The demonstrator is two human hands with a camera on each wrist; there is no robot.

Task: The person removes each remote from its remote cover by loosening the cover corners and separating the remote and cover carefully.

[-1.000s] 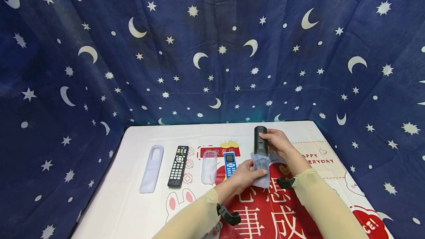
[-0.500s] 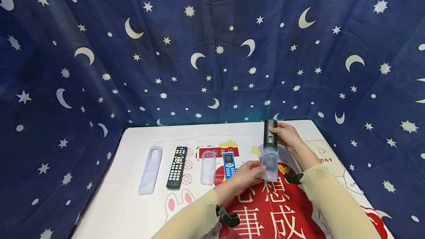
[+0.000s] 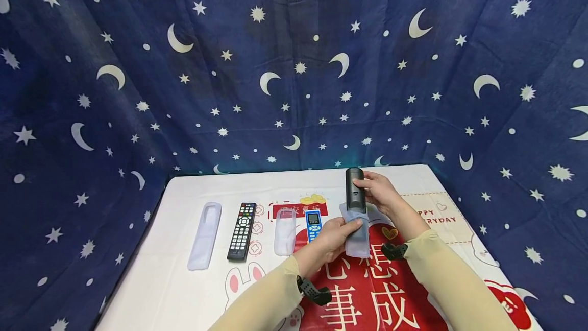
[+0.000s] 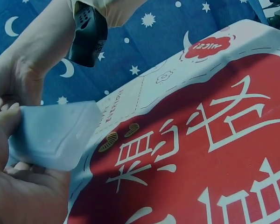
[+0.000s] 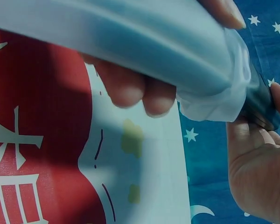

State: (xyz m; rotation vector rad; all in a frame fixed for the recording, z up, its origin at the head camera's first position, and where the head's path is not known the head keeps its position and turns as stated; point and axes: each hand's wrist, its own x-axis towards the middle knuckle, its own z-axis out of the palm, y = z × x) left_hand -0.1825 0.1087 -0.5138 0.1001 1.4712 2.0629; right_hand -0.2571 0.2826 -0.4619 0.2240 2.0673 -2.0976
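Observation:
My right hand [image 3: 380, 191] grips the upper part of a black remote control [image 3: 355, 188], its back turned toward the head camera. The remote's lower end sits inside a translucent silicone sleeve [image 3: 357, 241], whose mouth is bunched and folded around it. With thumb and fingers, my left hand [image 3: 334, 236] pinches the sleeve just below that mouth. In the left wrist view the sleeve's bottom end [image 4: 51, 135] juts past the left fingers. The right wrist view shows the black remote [image 5: 261, 105] emerging from the crumpled sleeve mouth [image 5: 219, 105].
Left of the hands lie a blue remote [image 3: 314, 225], a short clear sleeve [image 3: 285, 233], a long black remote [image 3: 241, 231] and a long clear sleeve [image 3: 204, 236]. The table [image 3: 151, 269] has a printed cloth; a starry curtain [image 3: 294, 91] hangs behind it.
The remote and sleeve swung right and up, then came back left and lower. My left hand's grip has moved from the sleeve's lower part up near its mouth.

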